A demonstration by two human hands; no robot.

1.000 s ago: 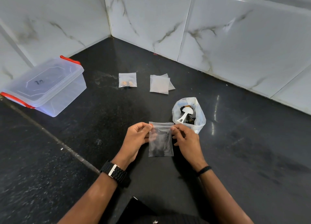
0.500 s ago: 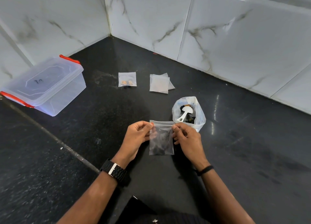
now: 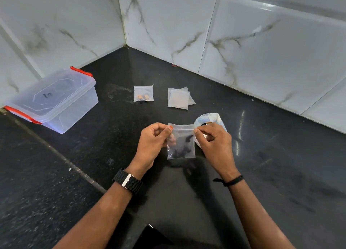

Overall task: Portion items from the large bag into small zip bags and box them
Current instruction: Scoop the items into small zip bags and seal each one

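STEP: you hold a filled zip bag upright above the counter, sealing it, I judge | FINGERS: your left hand and right hand each pinch a top corner | PLACE: large bag just behind at 1 o'clock, lidded box at 10 o'clock | NEXT: press the strip shut, then unlatch the box.

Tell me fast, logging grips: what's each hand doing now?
Left hand: pinching the small zip bag's top left corner.
Right hand: pinching its top right corner.
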